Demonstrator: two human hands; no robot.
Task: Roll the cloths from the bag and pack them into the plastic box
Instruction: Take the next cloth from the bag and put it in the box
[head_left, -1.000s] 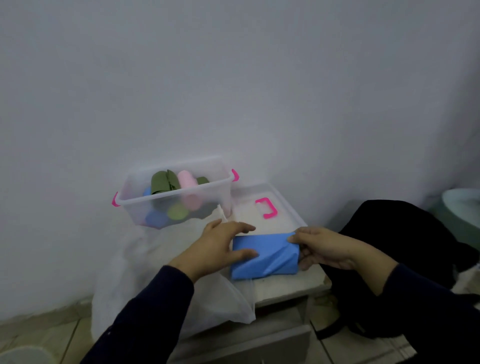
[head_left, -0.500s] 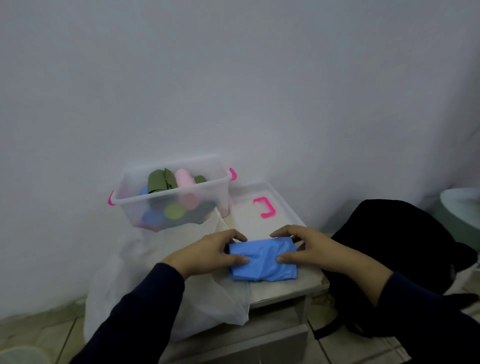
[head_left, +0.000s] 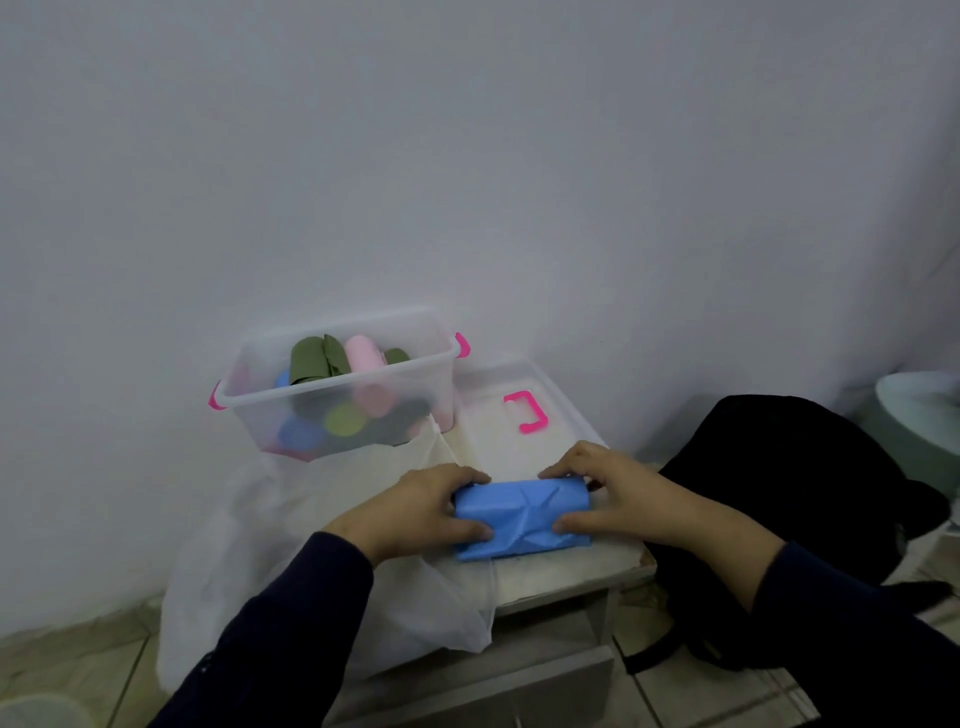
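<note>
A blue cloth (head_left: 522, 518), partly rolled into a thick tube, lies on the small white table (head_left: 566, 574). My left hand (head_left: 422, 506) grips its left end, fingers curled over the top and thumb along the front. My right hand (head_left: 610, 496) grips the right end the same way. Behind, at the left, stands the clear plastic box (head_left: 343, 384) with pink latches, holding several rolled cloths in green, pink and blue. A white bag (head_left: 291, 561) lies slumped under my left forearm and hangs off the table's left side.
The box lid (head_left: 519, 415) with a pink handle lies flat behind the cloth, right of the box. A black backpack (head_left: 810, 519) sits on the floor to the right. A pale round object (head_left: 924, 415) is at the far right edge. The wall stands close behind.
The flat folded blue cloth has been rolled up into a tube. Both hands shifted from its outer edges to curl over the roll's two ends.
</note>
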